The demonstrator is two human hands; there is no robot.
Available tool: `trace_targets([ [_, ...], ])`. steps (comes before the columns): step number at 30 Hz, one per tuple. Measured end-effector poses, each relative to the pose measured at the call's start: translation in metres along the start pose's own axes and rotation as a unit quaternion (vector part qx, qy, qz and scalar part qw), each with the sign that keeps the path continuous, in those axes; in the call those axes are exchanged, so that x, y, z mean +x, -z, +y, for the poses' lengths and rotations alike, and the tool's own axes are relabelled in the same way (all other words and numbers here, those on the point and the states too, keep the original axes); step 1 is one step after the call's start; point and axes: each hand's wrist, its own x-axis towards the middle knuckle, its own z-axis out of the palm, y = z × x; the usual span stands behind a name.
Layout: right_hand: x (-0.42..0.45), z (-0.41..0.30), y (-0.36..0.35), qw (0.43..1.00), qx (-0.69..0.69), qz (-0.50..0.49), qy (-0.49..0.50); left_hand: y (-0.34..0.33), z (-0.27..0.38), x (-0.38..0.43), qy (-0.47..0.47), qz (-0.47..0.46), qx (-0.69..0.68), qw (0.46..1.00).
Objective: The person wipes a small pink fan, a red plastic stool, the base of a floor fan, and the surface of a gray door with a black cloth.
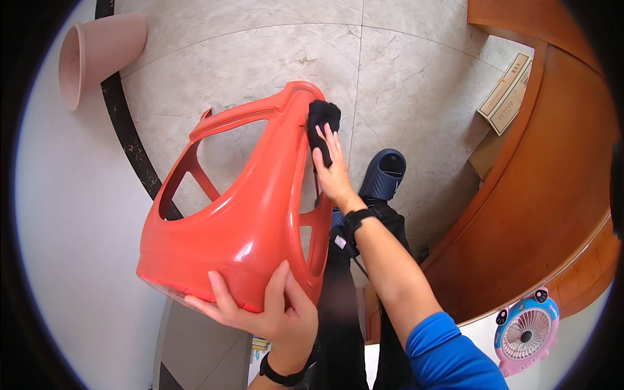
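A red plastic stool (253, 209) is tipped over in front of me, its seat end toward me and its legs pointing away. My left hand (278, 307) grips the edge of the seat end, thumb and fingers spread over the red plastic. Against the outer edge of one leg, near its foot, my right hand (331, 161) presses a bunched black cloth (322, 117). The fingers of that hand lie fairly straight along the cloth. Part of the seat's top face is turned away from view.
A pink ribbed bin (109, 53) lies by the white wall at upper left. Right of me stands curved wooden furniture (536, 185), with cardboard boxes (507, 95) beside it. A small pink-and-blue fan (526, 334) is at lower right. My slippered foot (385, 173) rests on the tiled floor (414, 87).
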Motion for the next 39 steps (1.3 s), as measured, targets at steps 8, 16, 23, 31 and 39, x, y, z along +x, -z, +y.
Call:
trace_targets([
  [8,-0.119,0.054,0.024,0.991,-0.029,-0.048,-0.121,0.002,0.004,0.004,0.0,0.011,-0.01,1.0],
  [16,-0.167,-0.009,0.103,0.952,-0.203,-0.021,-0.229,0.003,0.003,-0.005,0.066,0.016,-0.108,0.992],
  [23,-0.172,-0.169,0.114,0.986,-0.11,-0.074,-0.1,0.032,-0.051,-0.083,0.214,0.156,-0.3,0.916],
  [31,-0.226,-0.203,0.057,0.967,0.022,-0.113,-0.225,-0.02,-0.07,-0.204,0.663,-0.195,-0.705,0.162],
  [39,-0.203,-0.216,0.042,0.98,-0.166,-0.087,-0.068,-0.024,-0.018,-0.182,0.596,0.016,-0.738,0.316],
])
